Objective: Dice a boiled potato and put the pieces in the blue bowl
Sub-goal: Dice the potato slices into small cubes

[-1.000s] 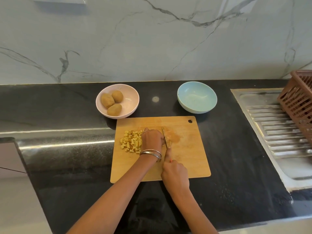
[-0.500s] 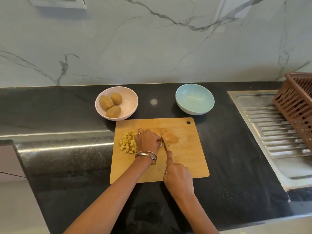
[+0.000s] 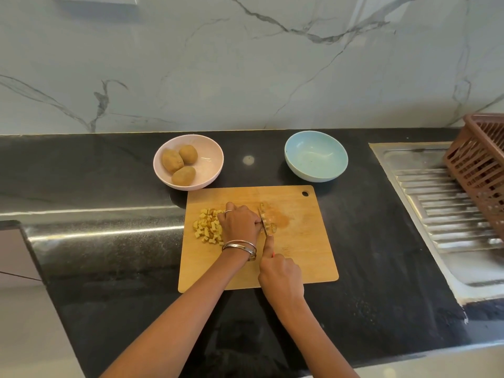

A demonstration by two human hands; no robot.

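Right now your left hand (image 3: 240, 223) sits knuckles-up on the wooden cutting board (image 3: 300, 257), its fingers curled down and bunched together over the piece of potato being cut; the hand hides most of that piece, so you cannot tell how much of it is left under the fingers. A ring shows on one finger and metal bangles (image 3: 241, 248) circle the wrist.

Your right hand (image 3: 281, 274) grips the knife (image 3: 264, 225) from the near side of the board. Its fingers are wrapped round the handle, and the forefinger lies stretched out along the top of the blade. The blade stands on edge just beside your left fingertips, pointing away from you.

Just to the right of the blade lie a few fresh-cut bits of potato (image 3: 271, 226), touching or nearly touching it, next to a damp stain on the wood. On the other side of your left hand is the pile of diced potato (image 3: 207, 227), a loose heap of small yellow cubes on the left part of the board.

Beyond the board's far right corner stands the blue bowl (image 3: 316, 170), apart from the board, with no potato in it. Beyond the far left corner the pink bowl (image 3: 210, 170) holds three whole potatoes (image 3: 184, 175) in their skins.

All of this rests on a black stone counter (image 3: 109, 255) backed by a marble wall (image 3: 245, 64). To the right are a steel sink drainboard (image 3: 450, 214) and a brown plastic basket (image 3: 485, 170) leaning over it.
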